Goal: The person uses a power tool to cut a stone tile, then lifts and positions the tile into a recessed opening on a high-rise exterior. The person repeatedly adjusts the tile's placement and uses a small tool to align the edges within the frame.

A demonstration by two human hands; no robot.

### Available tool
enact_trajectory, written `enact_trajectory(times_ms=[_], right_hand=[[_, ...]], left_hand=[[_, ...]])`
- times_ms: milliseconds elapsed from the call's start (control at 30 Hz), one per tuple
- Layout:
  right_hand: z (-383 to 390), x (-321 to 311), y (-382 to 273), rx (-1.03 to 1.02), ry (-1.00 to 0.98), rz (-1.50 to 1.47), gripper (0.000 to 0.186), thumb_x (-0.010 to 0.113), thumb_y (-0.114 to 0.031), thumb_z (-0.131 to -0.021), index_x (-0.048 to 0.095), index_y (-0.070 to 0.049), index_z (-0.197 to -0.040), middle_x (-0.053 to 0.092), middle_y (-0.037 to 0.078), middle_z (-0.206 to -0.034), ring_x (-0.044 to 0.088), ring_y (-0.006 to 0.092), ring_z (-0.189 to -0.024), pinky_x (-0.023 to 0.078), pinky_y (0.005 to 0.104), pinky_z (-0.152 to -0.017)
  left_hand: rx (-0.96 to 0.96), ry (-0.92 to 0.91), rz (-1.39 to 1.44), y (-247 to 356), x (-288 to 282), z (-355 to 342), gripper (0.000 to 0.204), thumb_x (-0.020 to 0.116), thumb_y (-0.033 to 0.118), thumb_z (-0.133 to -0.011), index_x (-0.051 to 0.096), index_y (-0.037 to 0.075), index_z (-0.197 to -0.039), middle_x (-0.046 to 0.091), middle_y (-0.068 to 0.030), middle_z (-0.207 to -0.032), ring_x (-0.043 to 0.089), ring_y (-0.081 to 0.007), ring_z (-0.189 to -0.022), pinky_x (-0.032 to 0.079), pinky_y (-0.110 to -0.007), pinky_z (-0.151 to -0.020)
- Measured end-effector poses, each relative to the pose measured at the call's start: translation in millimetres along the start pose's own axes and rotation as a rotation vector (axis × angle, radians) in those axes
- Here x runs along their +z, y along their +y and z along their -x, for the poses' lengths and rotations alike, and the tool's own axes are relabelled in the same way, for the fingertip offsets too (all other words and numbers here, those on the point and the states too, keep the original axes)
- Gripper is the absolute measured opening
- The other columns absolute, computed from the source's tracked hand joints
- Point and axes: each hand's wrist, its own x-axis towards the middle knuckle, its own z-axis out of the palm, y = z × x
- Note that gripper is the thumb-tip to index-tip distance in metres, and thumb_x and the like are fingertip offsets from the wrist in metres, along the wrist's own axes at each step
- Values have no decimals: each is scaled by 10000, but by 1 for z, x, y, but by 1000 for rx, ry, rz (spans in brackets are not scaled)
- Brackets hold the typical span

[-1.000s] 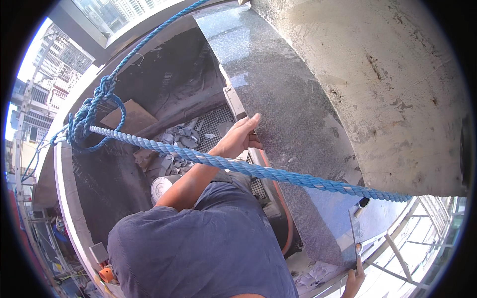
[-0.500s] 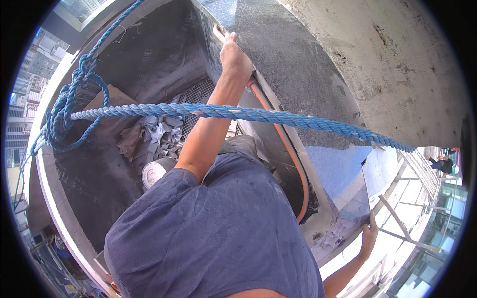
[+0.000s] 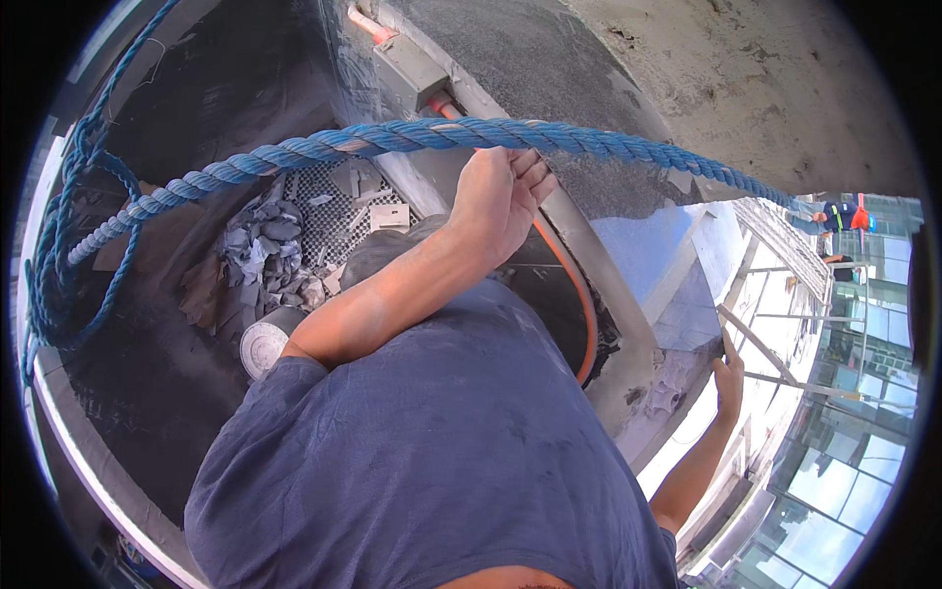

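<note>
Rope, thick and blue, made of twisted strands, ran in a curve across the upper part of the view, from a loose knot at the left rim to the far right. The left hand was raised to it: the fingers were curled, their tips just under the rope and touching it, but whether this grip really closed around the rope could not be told. The right hand was low at the right, well apart from the rope, with fingers stretched flat against the edge of a grey panel; its grip was open and held nothing.

Below the rope lay a perforated metal grate with small round holes, and a pile of crumpled grey scraps beside it. An orange hose, smooth and round, bent along the rough concrete wall. The person wore a dark blue shirt of soft cloth.
</note>
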Motion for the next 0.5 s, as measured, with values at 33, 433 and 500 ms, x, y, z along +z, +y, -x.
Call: enact_trajectory(times_ms=[33,433,500], right_hand=[[-2,1,12,-24,14,0,844,520,-55,-770,553,15,-1611,692,260,-1477,657,245,-1126,495,322,-1024],[-11,7,51,-140,160,23,749,609,-167,-844,615,-107,-1591,664,242,-1543,665,323,-1338,480,367,-1151],[-9,5,60,-101,164,-56,736,607,-184,-853,621,-98,-1583,668,231,-1542,651,320,-1369,470,364,-1164]], left_hand=[[-115,-12,-37,-5,0,7,161,409,92,-1082,500,-41,-1085,461,-193,-1248,473,-304,-1170,471,-513,-1197],[-815,-360,-163,-79,11,-6,228,474,98,-1069,538,-119,-1041,412,-515,-1497,427,-609,-1506,482,-638,-1242],[-790,-328,-236,-76,16,-2,185,493,90,-1066,551,-74,-1005,491,-493,-1426,489,-600,-1465,506,-635,-1223]])
